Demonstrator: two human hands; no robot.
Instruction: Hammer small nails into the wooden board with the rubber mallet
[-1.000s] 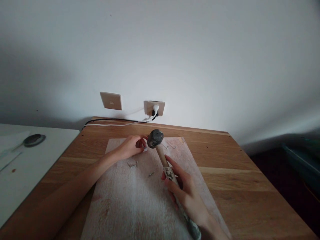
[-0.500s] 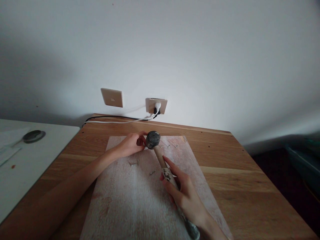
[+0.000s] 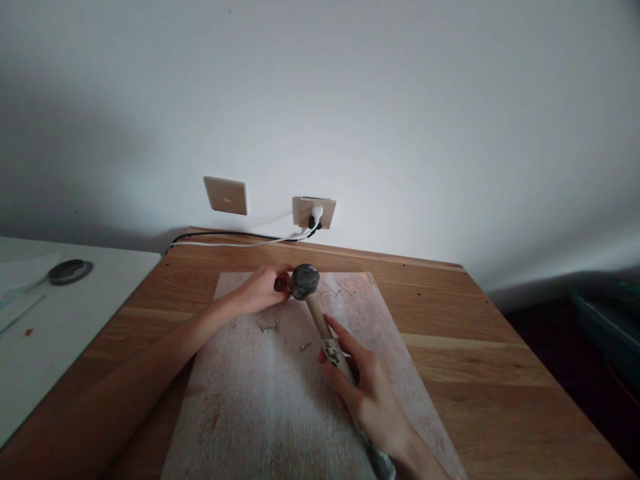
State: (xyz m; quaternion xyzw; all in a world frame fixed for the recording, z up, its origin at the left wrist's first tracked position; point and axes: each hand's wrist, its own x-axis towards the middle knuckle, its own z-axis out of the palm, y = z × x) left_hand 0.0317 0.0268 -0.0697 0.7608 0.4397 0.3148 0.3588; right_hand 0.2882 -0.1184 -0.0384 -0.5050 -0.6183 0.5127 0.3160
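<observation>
My right hand is wrapped round the handle of a mallet, which has a dark, rounded head and a worn, pale handle. The mallet slants away from me, its head above the far part of a whitish wooden board. Right beside that head, my left hand is closed in a pinch. The head hides the fingertips, so I cannot see what they hold. Several nails stand or lie on the board: a few at its far right, such as one nail, a small group left of centre and a single nail nearer me.
The board lies on a brown wooden tabletop. At the back, a wall socket has plugs in it, with black and white cables running left. A white surface at left carries a dark round object.
The mallet head has shifted very slightly left and down, the right hand moving with it. My left hand stays in nearly the same place.
</observation>
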